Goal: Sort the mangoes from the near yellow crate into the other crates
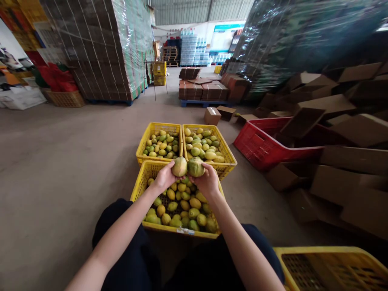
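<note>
Above the front yellow crate (138,186), my left hand (164,178) is closed round a roundish yellow-green fruit (179,167). Beside it, my right hand (207,182) grips a greener fruit (196,167) with streaked, slightly ribbed skin. The two fruits sit close side by side, their rounded ends facing me. I cannot tell their exact kind. Below my hands, many loose yellow and green oval fruits (184,205) lie in the crate, with the dark mesh bottom showing between some. My forearms hide parts of its sides.
Behind stand two more fruit-filled yellow crates, left (138,151) and right (232,155). To the right are a red crate (257,149) and heaped cardboard boxes (348,173). Another yellow crate (321,250) is at lower right. Wrapped pallet stacks (91,52) rise behind on the concrete floor (75,153).
</note>
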A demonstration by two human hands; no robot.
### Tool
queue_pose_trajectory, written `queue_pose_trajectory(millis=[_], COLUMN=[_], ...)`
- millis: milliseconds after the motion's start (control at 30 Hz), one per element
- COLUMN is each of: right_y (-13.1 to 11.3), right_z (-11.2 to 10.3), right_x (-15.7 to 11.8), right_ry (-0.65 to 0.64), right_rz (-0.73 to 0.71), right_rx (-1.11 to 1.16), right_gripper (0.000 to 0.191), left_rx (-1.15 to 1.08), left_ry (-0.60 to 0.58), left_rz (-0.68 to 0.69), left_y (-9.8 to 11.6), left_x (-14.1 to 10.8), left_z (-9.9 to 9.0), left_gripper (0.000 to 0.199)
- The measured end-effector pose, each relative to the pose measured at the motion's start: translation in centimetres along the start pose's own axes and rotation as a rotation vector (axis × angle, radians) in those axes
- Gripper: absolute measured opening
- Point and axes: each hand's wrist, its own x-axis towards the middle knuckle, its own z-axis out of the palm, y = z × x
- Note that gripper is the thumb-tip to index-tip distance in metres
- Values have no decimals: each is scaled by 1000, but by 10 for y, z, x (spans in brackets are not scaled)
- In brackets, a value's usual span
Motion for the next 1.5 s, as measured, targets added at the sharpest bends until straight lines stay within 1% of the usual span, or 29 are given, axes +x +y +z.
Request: queue_pose_trajectory(millis=[100, 200, 300, 400, 467, 533, 633, 733, 833, 933, 1033, 1100, 1233, 1367, 1500], right_y=[0, -2, -7, -11, -10, -7, -1, 5, 10, 13, 13, 13, 14, 12, 9], right_z=[-1, -2, -2, -3, -4, -6, -10, -13, -15, -15, -13, -13, -13, -13, -8], right_x=[-1, -2, -5, -8, -9, -7, -4, -3, -3, -1, 1, 2, 4, 2, -3], right_ry=[-42, -102, -124, -102, -90, -65, -52, -75, -79, -94, -108, -114, -115, -86, -50], right_rz=[0, -86, -227, -347, -424, -527, -677, -781, -870, -951, -1010, -1025, -1079, -1124, -1132], right_rx=[23, -34, -225, -409, -476, -522, -632, -782, -856, -877, -928, -950, -950, -1019, -1130], right_gripper=[23, 25, 35, 53, 58, 60, 63, 61, 58, 59, 58, 57, 58, 64, 57], left_rx=[-4, 72, 288, 533, 655, 738, 793, 804, 800, 808, 784, 746, 695, 716, 671], left_ry=[-7, -3, 24, 42, 35, 30, 21, 4, 18, 48, 0, -23, 24, 26, 69], left_rz=[41, 82, 178, 345, 432, 490, 560, 629, 692, 718, 708, 670, 586, 591, 574], left_y=[0, 1, 5, 10, 13, 15, 17, 20, 22, 22, 20, 20, 21, 23, 24], left_x=[0, 0, -2, -5, -8, -11, -14, -17, -17, -15, -13, -13, -14, -16, -16], left_z=[0, -1, -1, -1, -1, 0, 2, 5, 5, 2, 1, 1, 2, 2, 3], left_gripper=[31, 37, 45, 51, 53, 51, 46, 40, 38, 38, 39, 43, 53, 53, 54])
